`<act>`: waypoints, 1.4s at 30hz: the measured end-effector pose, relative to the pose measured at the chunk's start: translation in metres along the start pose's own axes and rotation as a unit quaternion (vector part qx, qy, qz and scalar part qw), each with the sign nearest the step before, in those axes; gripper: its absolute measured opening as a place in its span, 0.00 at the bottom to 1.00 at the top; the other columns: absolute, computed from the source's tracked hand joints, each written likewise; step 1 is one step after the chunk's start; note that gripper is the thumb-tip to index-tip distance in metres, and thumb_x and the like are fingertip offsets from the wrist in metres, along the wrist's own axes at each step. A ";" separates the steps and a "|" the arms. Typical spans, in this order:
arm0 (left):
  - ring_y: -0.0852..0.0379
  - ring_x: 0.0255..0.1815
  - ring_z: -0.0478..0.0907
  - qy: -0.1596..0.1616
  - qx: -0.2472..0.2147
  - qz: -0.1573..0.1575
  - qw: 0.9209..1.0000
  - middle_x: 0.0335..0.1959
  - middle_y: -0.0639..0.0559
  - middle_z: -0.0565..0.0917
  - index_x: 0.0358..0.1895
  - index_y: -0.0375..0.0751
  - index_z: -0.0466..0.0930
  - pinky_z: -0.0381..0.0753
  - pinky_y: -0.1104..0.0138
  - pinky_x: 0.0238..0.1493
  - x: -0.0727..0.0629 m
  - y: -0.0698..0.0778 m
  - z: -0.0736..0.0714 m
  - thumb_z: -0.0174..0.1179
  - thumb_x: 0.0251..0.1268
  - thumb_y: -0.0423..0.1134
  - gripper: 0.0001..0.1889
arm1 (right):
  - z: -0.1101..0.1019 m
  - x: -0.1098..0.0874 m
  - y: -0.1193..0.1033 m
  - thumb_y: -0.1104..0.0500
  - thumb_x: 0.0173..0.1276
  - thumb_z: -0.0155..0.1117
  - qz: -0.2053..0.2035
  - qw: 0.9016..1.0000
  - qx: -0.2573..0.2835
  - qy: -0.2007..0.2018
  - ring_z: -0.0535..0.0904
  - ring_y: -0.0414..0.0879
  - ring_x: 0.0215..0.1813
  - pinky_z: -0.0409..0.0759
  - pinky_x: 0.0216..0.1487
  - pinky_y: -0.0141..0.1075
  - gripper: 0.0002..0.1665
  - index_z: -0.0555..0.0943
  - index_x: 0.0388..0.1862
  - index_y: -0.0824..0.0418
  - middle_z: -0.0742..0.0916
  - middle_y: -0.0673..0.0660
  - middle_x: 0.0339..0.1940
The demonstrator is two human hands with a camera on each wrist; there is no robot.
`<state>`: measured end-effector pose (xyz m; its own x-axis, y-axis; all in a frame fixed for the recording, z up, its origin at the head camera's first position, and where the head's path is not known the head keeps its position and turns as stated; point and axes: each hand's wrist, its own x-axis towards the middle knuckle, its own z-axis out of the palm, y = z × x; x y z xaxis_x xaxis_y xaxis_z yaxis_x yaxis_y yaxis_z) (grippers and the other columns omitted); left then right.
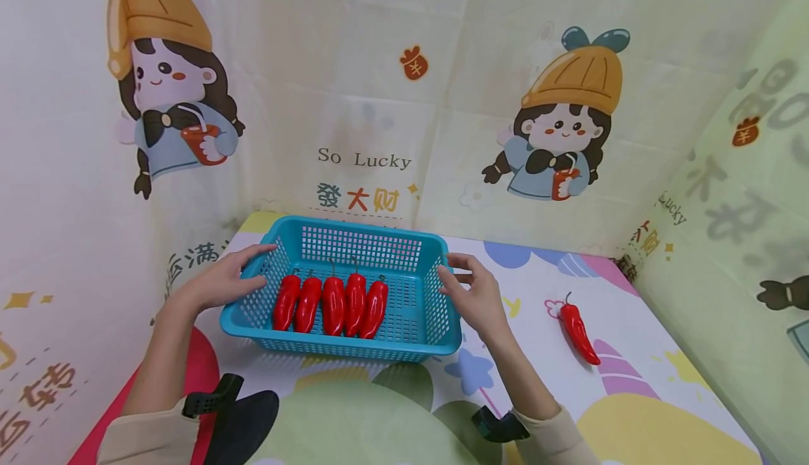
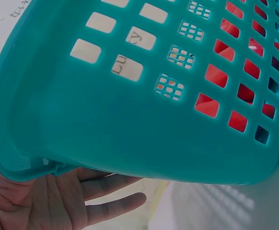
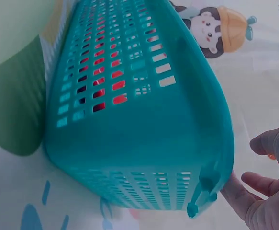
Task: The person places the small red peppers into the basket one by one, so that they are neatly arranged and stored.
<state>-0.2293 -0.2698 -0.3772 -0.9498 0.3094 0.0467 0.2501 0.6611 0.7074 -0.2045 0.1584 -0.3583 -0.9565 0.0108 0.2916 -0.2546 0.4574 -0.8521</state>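
Observation:
A blue-green plastic basket (image 1: 404, 348) with perforated walls stands between the two hands. Inside lie several glossy red chili peppers (image 1: 333, 306), side by side toward its left, stems pointing away from me. My left hand (image 1: 222, 279) is at the basket's left end, thumb and fingers spread at the rim; in the left wrist view its fingers (image 2: 117, 208) extend straight past the wall. At the right end, my right hand (image 1: 477, 296) has its fingertips right at the rim, fingers loosely bent. The right wrist view shows thumb and fingers spread apart beside the rim.
One more red chili pepper (image 1: 578, 333) lies on the patterned tablecloth (image 1: 524, 352), right of the right hand. Behind the basket a printed cloth backdrop (image 1: 442, 121) rises, with further cloth walls at left and right.

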 end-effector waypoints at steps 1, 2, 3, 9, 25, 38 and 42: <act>0.19 0.67 0.64 0.000 0.000 -0.001 1.000 0.73 0.21 0.60 0.79 0.34 0.54 0.87 0.43 0.45 0.000 0.000 0.000 0.66 0.67 0.39 0.42 | -0.001 0.000 0.000 0.50 0.73 0.67 0.002 1.000 0.000 0.001 0.85 0.57 0.57 0.89 0.43 0.44 0.29 0.76 0.67 0.62 0.81 0.64 0.65; 0.19 0.67 0.63 -0.001 -0.001 -0.001 1.000 0.73 0.21 0.60 0.80 0.34 0.54 0.87 0.43 0.45 0.000 0.000 0.000 0.66 0.67 0.39 0.42 | -0.003 -0.001 0.000 0.50 0.73 0.67 0.003 1.000 0.001 0.004 0.84 0.57 0.57 0.89 0.43 0.44 0.29 0.76 0.67 0.62 0.81 0.64 0.64; 0.19 0.67 0.63 -0.001 -0.002 -0.002 1.000 0.73 0.21 0.60 0.80 0.34 0.54 0.87 0.43 0.45 0.000 0.000 0.000 0.66 0.67 0.39 0.42 | -0.004 -0.001 0.001 0.51 0.73 0.67 0.005 1.000 0.001 0.006 0.84 0.57 0.57 0.89 0.43 0.44 0.29 0.76 0.67 0.62 0.81 0.64 0.64; 0.19 0.67 0.63 -0.002 0.000 -0.005 1.000 0.73 0.21 0.60 0.80 0.34 0.54 0.87 0.43 0.45 0.001 0.001 0.000 0.66 0.67 0.39 0.42 | -0.013 -0.002 0.004 0.51 0.74 0.66 0.015 1.000 -0.010 0.022 0.84 0.57 0.57 0.89 0.45 0.43 0.28 0.76 0.67 0.62 0.82 0.63 0.64; 0.19 0.67 0.63 -0.002 0.001 -0.005 1.000 0.73 0.21 0.60 0.79 0.34 0.54 0.87 0.43 0.45 0.000 0.002 0.001 0.65 0.67 0.39 0.42 | -0.037 -0.001 0.020 0.50 0.75 0.65 0.044 0.998 -0.034 0.036 0.83 0.58 0.59 0.88 0.46 0.39 0.29 0.75 0.68 0.63 0.81 0.64 0.64; 0.19 0.67 0.63 -0.003 0.002 -0.006 1.000 0.72 0.20 0.60 0.79 0.33 0.54 0.87 0.43 0.45 -0.001 0.003 -0.001 0.65 0.67 0.39 0.42 | -0.053 -0.004 0.037 0.48 0.75 0.64 0.076 0.994 -0.056 0.048 0.81 0.59 0.62 0.87 0.47 0.35 0.30 0.74 0.69 0.62 0.80 0.64 0.66; 0.19 0.67 0.63 -0.004 0.003 -0.002 1.000 0.73 0.21 0.60 0.79 0.33 0.55 0.87 0.43 0.45 0.000 0.003 -0.001 0.65 0.67 0.38 0.42 | -0.058 -0.004 0.042 0.49 0.76 0.63 0.079 0.993 -0.068 0.053 0.81 0.60 0.62 0.87 0.48 0.36 0.29 0.75 0.68 0.62 0.80 0.65 0.66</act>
<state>-0.2288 -0.2687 -0.3747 -0.9492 0.3124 0.0387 0.2479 0.6661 0.7034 -0.2034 0.2287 -0.3698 -0.9608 0.1827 0.2085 -0.0729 0.5590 -0.8260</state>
